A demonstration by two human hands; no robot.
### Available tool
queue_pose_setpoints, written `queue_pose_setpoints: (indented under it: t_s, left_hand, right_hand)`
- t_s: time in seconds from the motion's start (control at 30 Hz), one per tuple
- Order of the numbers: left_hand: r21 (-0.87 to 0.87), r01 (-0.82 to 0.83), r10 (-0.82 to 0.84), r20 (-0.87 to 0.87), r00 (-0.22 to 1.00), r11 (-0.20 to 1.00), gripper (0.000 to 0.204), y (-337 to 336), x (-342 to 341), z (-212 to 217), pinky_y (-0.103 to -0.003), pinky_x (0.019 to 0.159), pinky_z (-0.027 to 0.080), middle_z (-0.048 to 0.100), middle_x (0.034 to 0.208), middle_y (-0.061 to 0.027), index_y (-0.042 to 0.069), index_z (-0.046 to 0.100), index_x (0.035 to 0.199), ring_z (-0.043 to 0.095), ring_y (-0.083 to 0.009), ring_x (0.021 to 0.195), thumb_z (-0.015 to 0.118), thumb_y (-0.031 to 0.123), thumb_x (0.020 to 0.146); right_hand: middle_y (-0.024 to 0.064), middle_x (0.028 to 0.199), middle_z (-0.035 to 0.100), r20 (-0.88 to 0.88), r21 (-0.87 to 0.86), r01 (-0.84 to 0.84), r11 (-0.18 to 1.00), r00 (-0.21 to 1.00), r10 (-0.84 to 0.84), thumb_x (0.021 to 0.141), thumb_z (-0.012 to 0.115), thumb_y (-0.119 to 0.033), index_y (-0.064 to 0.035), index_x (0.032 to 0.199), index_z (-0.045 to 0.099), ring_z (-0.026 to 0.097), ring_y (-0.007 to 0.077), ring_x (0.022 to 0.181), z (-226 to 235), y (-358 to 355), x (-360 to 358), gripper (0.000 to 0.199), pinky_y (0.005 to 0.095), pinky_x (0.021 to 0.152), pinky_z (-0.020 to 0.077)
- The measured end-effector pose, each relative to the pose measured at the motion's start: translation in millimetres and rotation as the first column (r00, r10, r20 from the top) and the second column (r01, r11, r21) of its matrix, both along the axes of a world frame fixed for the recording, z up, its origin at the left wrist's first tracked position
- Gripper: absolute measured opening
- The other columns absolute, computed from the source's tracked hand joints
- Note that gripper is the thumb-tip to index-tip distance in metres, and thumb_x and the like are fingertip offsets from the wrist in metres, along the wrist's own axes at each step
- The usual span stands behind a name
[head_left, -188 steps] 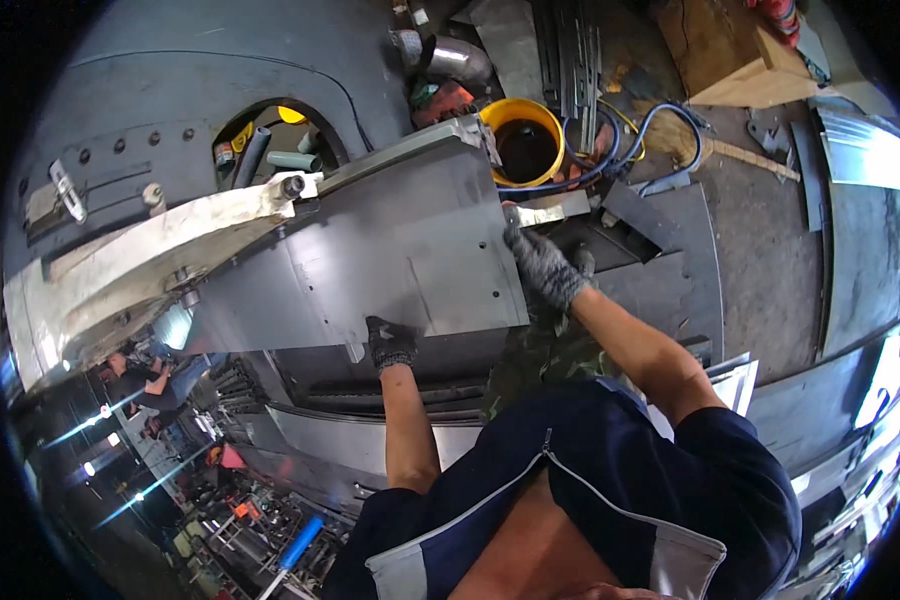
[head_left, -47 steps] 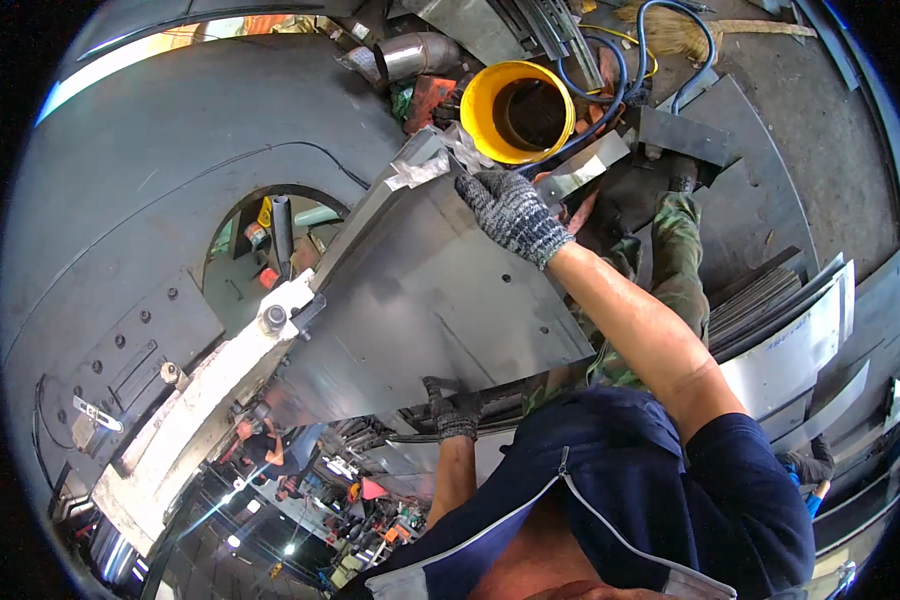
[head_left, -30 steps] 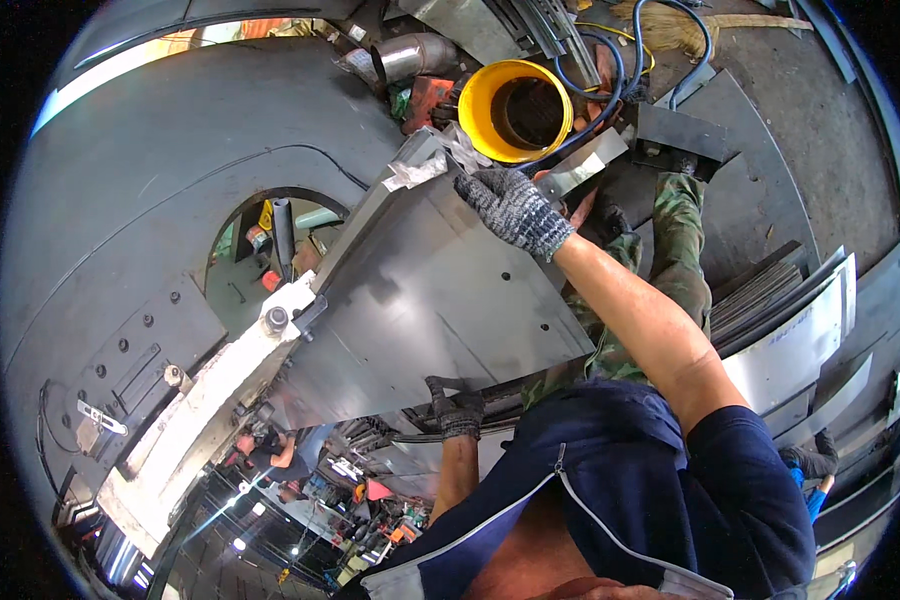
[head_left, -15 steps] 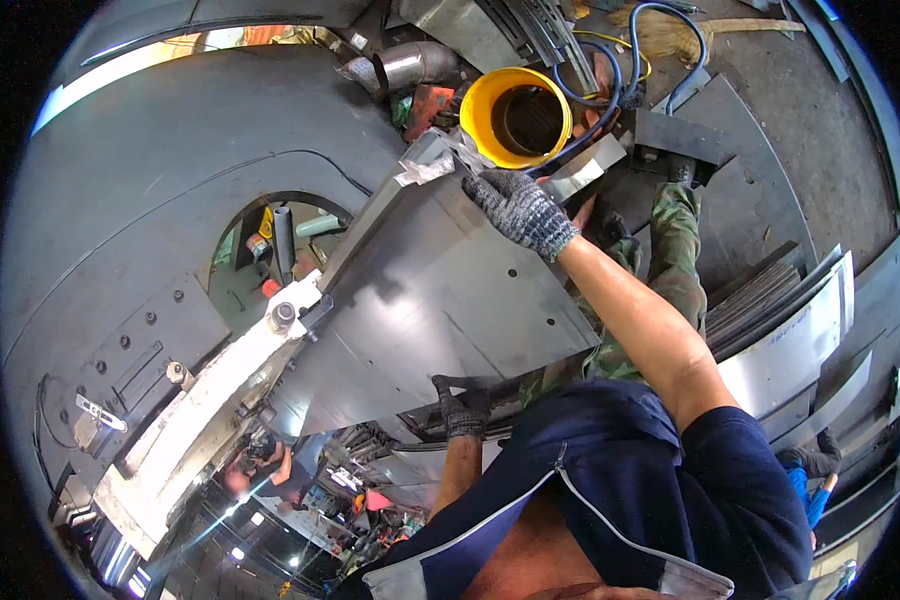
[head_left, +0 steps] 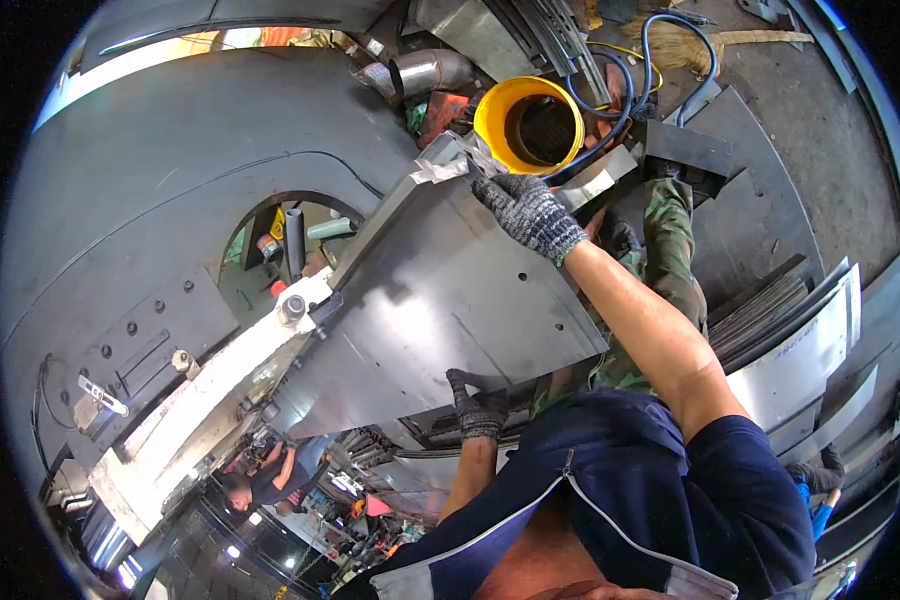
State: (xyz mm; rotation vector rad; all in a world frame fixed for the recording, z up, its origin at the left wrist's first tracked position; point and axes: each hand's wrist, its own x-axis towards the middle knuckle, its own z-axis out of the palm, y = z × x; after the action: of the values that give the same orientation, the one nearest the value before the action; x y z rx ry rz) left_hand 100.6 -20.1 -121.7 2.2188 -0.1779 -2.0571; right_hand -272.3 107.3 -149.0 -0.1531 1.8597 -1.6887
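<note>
A large flat metal sheet (head_left: 440,290) with a few small dark holes lies before me, its left side against the machine's long edge. My right hand (head_left: 532,215), in a grey knitted glove, is closed on the sheet's far edge, its fingertips near the far corner. My left hand (head_left: 480,408), in a darker glove, grips the near edge, with one digit showing on top and the rest partly hidden. A crumpled silvery piece (head_left: 440,168) covers the end of the machine's edge near my right hand.
The grey machine body (head_left: 190,130) with a white arm (head_left: 210,400) fills the left. A yellow bucket (head_left: 530,125) stands beyond the sheet, near a blue hose (head_left: 625,110). Stacked metal sheets (head_left: 805,330) lean at the right. Another person (head_left: 270,480) is at the lower left.
The whole view has shifted slightly to the right. My left hand sits a little farther right along the near edge. The right hand keeps its hold on the far edge.
</note>
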Motion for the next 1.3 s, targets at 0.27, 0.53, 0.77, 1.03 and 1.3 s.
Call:
queue_pose_setpoints:
  t_s: [0.27, 0.53, 0.77, 1.03, 1.3]
  left_hand:
    - [-0.029, -0.039, 0.04, 0.035, 0.999, 0.999, 0.082, -10.2, 24.8, -12.2, -0.035, 0.084, 0.046, 0.056, 0.104, -0.0083, 0.001, 0.047, 0.112, 0.054, -0.0216, 0.09, 0.08, 0.055, 0.059]
    - [-0.04, -0.03, 0.03, -0.01, 0.999, 0.999, 0.074, -8.2, 4.8, -24.7, -0.033, 0.085, 0.046, 0.06, 0.094, -0.0082, 0.001, 0.053, 0.105, 0.056, -0.0224, 0.086, 0.073, 0.06, 0.064]
    - [-0.006, -0.1, 0.101, 0.028, 0.995, 0.995, 0.053, 12.2, -20.0, -2.7, -0.029, 0.066, 0.052, 0.059, 0.071, 0.0007, 0.01, 0.056, 0.086, 0.058, -0.0161, 0.064, 0.077, 0.054, 0.064]
    - [-0.065, -0.214, 0.218, 0.07, 0.973, 0.975, 0.052, 20.3, -50.2, 17.7, -0.03, 0.063, 0.053, 0.058, 0.069, -0.0021, 0.009, 0.054, 0.077, 0.058, -0.0193, 0.065, 0.078, 0.053, 0.063]
    - [-0.123, -0.207, 0.224, 0.15, 0.963, 0.971, 0.049, 14.4, -30.7, 4.1, -0.029, 0.061, 0.052, 0.056, 0.062, -0.0006, 0.013, 0.052, 0.063, 0.057, -0.0169, 0.061, 0.079, 0.053, 0.062]
  right_hand:
    - [0.0221, 0.094, 0.065, -0.006, -0.002, 0.019, 1.0, 1.0, -0.019, 0.09, 0.054, -0.033, 0.0044, 0.099, 0.063, 0.062, 0.0322, 0.09, -3.1, -2.7, 4.9, 0.04, 0.038, 0.082, 0.0463]
    - [0.0228, 0.095, 0.064, -0.077, 0.074, 0.044, 0.996, 0.996, -0.039, 0.09, 0.054, -0.035, 0.0039, 0.1, 0.063, 0.061, 0.0341, 0.091, -1.5, -1.3, 4.4, 0.041, 0.0383, 0.083, 0.0463]
    - [0.0194, 0.094, 0.065, -0.131, 0.23, 0.024, 0.973, 0.991, 0.006, 0.089, 0.056, -0.032, -0.0016, 0.104, 0.063, 0.061, 0.0319, 0.094, 17.3, 25.6, -42.8, 0.035, 0.0363, 0.083, 0.0475]
    - [0.0132, 0.124, 0.055, -0.39, -0.075, -0.21, 0.975, 0.906, 0.165, 0.091, 0.048, -0.04, -0.0139, 0.121, 0.058, 0.053, 0.0287, 0.114, -8.8, -17.2, -87.8, 0.041, 0.0347, 0.099, 0.0399]
    - [0.0127, 0.126, 0.055, -0.436, -0.047, -0.233, 0.971, 0.88, 0.19, 0.092, 0.047, -0.042, -0.0148, 0.119, 0.06, 0.051, 0.0282, 0.117, -11.9, -19.0, -83.7, 0.041, 0.0343, 0.101, 0.0384]
